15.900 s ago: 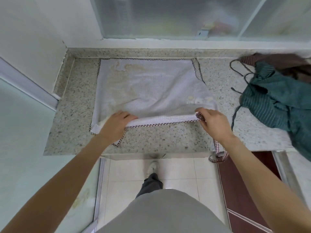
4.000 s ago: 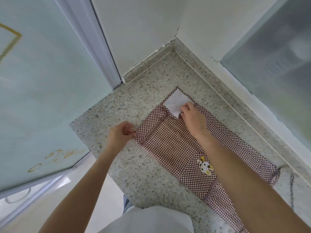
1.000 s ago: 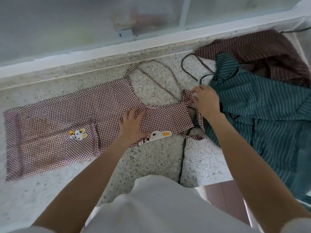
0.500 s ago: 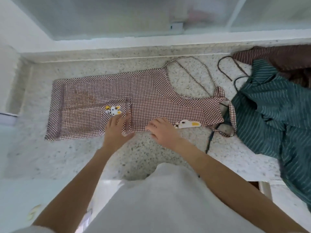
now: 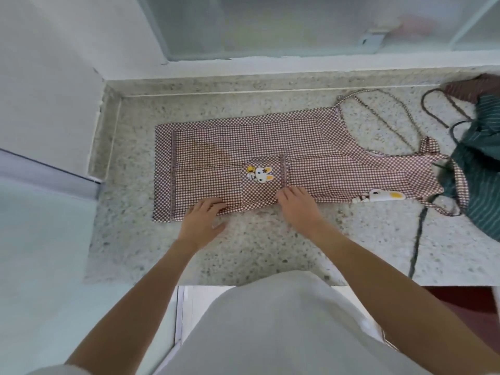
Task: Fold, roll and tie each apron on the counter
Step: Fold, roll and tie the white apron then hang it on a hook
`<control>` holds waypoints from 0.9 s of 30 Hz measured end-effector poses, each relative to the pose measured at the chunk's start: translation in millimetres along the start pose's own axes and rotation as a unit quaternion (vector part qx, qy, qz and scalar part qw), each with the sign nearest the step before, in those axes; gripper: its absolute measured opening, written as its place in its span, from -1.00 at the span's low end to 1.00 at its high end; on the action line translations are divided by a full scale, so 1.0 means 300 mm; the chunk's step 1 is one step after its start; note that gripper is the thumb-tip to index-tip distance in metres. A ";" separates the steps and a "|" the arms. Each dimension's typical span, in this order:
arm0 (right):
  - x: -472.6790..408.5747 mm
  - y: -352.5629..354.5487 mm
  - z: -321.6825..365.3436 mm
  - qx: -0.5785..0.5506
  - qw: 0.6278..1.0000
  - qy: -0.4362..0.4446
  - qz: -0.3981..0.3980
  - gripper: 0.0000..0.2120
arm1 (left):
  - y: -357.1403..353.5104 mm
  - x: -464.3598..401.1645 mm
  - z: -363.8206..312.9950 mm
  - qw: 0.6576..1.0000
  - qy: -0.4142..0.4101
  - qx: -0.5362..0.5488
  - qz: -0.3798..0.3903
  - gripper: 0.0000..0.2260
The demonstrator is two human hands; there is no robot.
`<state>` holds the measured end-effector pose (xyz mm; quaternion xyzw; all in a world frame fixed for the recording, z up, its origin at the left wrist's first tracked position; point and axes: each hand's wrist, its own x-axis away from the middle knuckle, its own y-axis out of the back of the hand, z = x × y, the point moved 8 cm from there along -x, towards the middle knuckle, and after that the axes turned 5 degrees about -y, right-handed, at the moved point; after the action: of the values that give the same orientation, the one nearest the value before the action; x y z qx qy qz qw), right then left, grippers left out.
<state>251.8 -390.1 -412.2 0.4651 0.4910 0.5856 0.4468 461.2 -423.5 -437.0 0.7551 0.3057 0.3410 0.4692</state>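
The checked apron lies flat in a long folded strip on the stone surface, stretching away from both hands. The left hand and right hand both rest on its near edge, fingers laid over the cloth; whether they pinch the edge I cannot tell.

The risk, as I judge it, is an uneven fold: if one hand lifts ahead of the other, the strip skews and later rolls crooked. The thin straps, beyond the right hand, lie loose near the green striped apron and its dark cords, so they could snag together.

No containers show; the apron's pocket looks flat, contents unseen.
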 end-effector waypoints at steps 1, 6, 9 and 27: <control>0.001 0.021 0.002 -0.034 0.999 -0.011 -0.009 -0.89 | 0.004 0.003 0.020 1.000 0.004 0.003 -0.002 -0.63; 0.055 0.027 -0.016 -0.133 0.990 -0.031 -0.037 -0.74 | 0.093 0.026 0.117 0.994 0.070 0.035 -0.071 -0.79; 0.098 -0.033 0.031 -0.064 0.997 0.002 -0.030 -0.75 | 0.102 0.064 0.158 0.996 0.066 0.033 -0.042 -0.79; -0.341 0.222 -0.219 -0.205 0.975 -0.088 0.005 -0.80 | 0.397 -0.245 0.352 0.994 0.111 -0.015 0.010 -0.78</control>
<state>200.0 -508.6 -362.7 0.4160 0.3167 0.6329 0.5711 520.0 -578.1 -379.2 0.7085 0.3436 0.4315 0.4403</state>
